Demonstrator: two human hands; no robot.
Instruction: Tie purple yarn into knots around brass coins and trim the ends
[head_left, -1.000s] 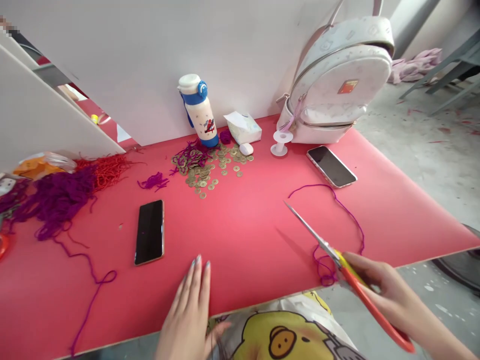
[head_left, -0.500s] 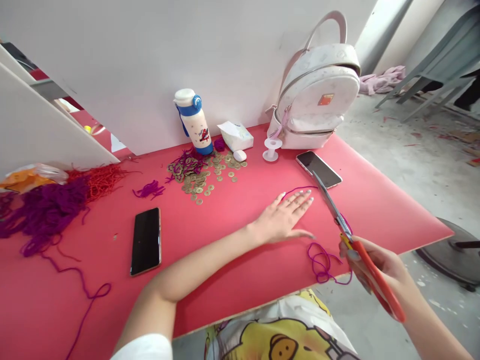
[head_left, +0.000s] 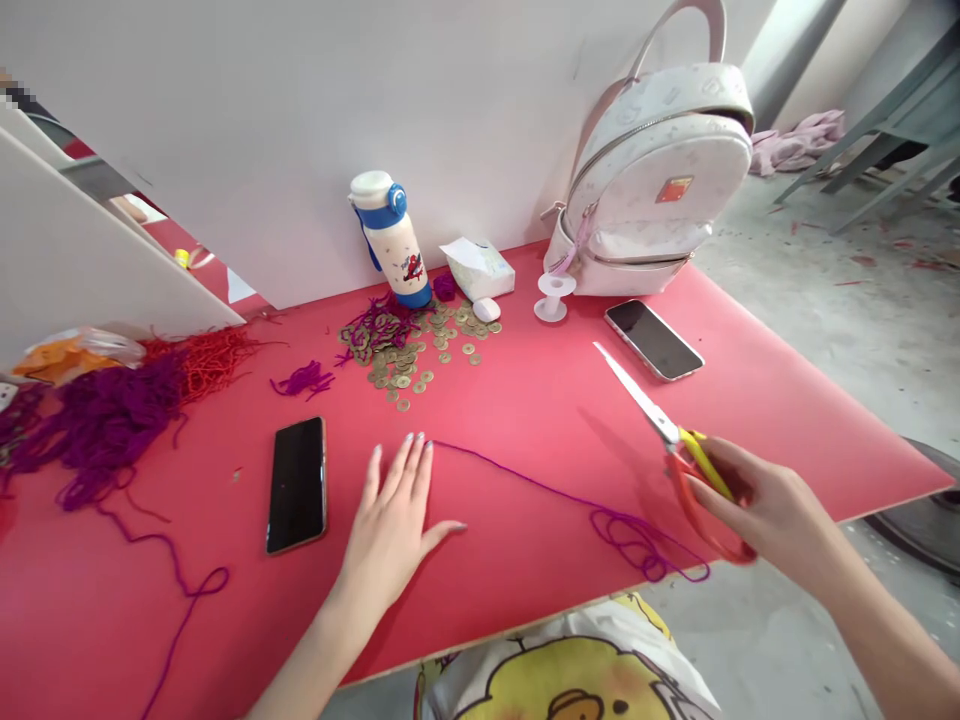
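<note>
My left hand (head_left: 394,520) lies flat on the red tabletop, fingers spread, its fingertips at the end of a purple yarn strand (head_left: 517,473). That strand runs right to a loose tangle (head_left: 637,545) by the front edge. My right hand (head_left: 757,500) grips the scissors (head_left: 649,412) by their red and yellow handles, blades together and pointing up-left over the table. A dark phone (head_left: 298,485) lies left of my left hand. Beyond the scissors' tip is a second phone (head_left: 654,340).
Holed metal discs (head_left: 403,381) lie around a bottle (head_left: 394,240). Behind are a tissue pack (head_left: 484,270), a white spool (head_left: 553,298) and a white backpack (head_left: 652,190). Purple yarn (head_left: 112,410) and red yarn (head_left: 214,360) are heaped at the left.
My left hand has moved left across the table, and the strand now stretches straighter toward it. The scissors have shifted slightly left and turned in my right hand.
</note>
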